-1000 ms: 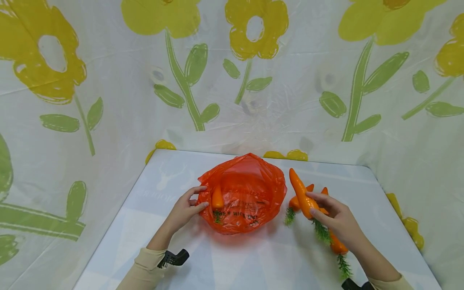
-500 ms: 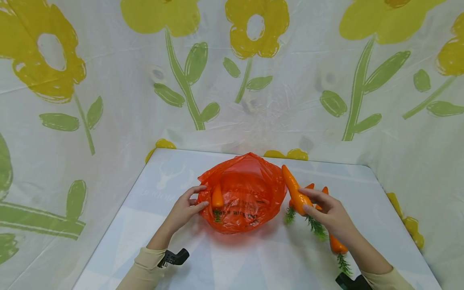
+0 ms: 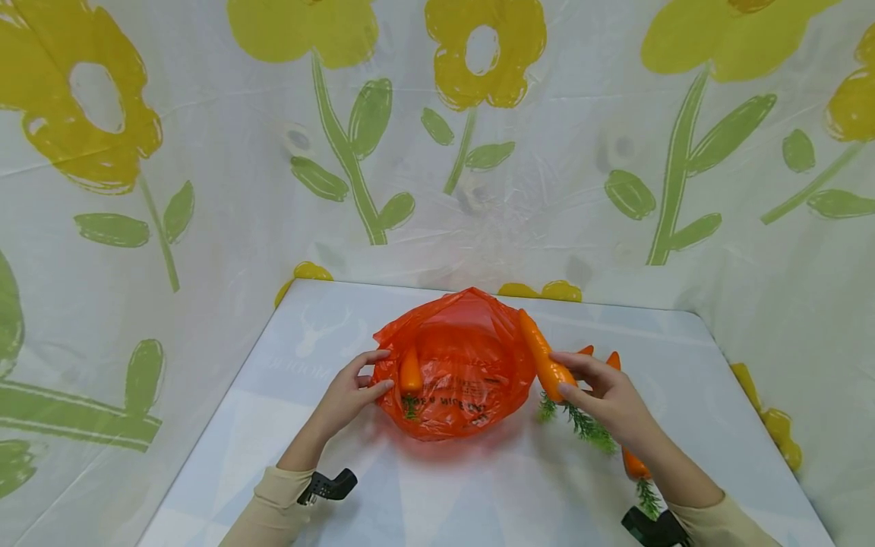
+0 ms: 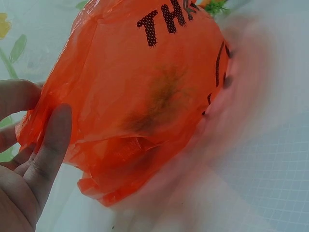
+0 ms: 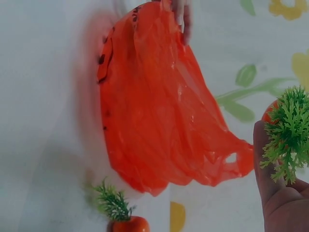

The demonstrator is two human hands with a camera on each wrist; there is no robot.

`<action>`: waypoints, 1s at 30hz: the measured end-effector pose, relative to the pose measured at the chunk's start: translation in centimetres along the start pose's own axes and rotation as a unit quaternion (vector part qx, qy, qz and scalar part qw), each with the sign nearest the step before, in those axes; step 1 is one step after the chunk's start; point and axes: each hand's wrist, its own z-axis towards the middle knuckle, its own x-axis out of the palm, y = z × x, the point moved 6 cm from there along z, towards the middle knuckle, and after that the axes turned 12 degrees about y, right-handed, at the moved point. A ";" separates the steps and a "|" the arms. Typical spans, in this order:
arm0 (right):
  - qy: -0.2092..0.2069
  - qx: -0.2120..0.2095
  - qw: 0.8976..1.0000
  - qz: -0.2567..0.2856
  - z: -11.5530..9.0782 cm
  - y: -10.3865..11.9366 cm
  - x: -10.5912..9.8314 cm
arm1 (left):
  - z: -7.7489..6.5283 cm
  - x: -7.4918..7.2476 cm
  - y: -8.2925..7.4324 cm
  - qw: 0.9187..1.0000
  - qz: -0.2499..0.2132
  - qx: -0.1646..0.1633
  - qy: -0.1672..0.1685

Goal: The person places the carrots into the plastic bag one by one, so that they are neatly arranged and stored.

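A red plastic bag (image 3: pixel 472 334) stands with its mouth spread on the table. My left hand (image 3: pixel 345 399) pinches its left edge between thumb and fingers, as the left wrist view also shows. One carrot (image 3: pixel 410 374) with green leaves lies inside the bag at the left; its leafy top shows only dimly through the plastic in the left wrist view. My right hand (image 3: pixel 611 395) pinches another orange carrot (image 3: pixel 540 353) near its leafy end, tip pointing up and left. That tip overlaps the bag's right rim in the head view. Its green leaves (image 5: pixel 289 130) show in the right wrist view.
More carrots lie on the white table (image 3: pixel 444 494) to the right, one carrot (image 3: pixel 637 463) partly behind the right forearm and another carrot (image 3: pixel 613 360) behind the hand. A flower-printed curtain (image 3: pixel 547 190) surrounds the table's back and sides.
My right hand has carried its carrot leftward, from beside the bag to the bag's right rim. The left hand keeps its grip on the bag's edge and has stayed in place.
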 end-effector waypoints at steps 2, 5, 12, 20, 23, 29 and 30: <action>0.003 0.000 1.000 0.003 0.2 0.0 0.2 | 0.0 0.0 0.0 1.000 0.001 -0.001 -0.002; 0.005 -0.006 1.000 0.004 0.5 0.1 0.4 | 0.0 0.0 0.0 1.000 0.004 -0.002 -0.004; 0.019 -0.023 0.999 0.019 1.4 0.3 1.3 | 0.0 -0.1 0.0 1.000 0.005 -0.004 -0.005; 0.039 0.003 0.999 0.037 2.3 -0.3 2.6 | 0.0 -0.1 -0.1 1.000 0.003 -0.006 -0.006; 0.038 0.012 0.999 0.035 2.5 -0.5 2.8 | 0.0 -0.1 -0.1 1.000 0.006 -0.007 -0.007; 0.039 0.002 0.999 0.021 3.0 -0.7 3.2 | 0.0 -0.2 -0.1 1.000 0.009 -0.013 -0.010; 0.039 -0.002 0.999 0.021 3.1 -0.7 3.3 | 0.0 -0.2 -0.1 1.000 0.007 -0.012 -0.010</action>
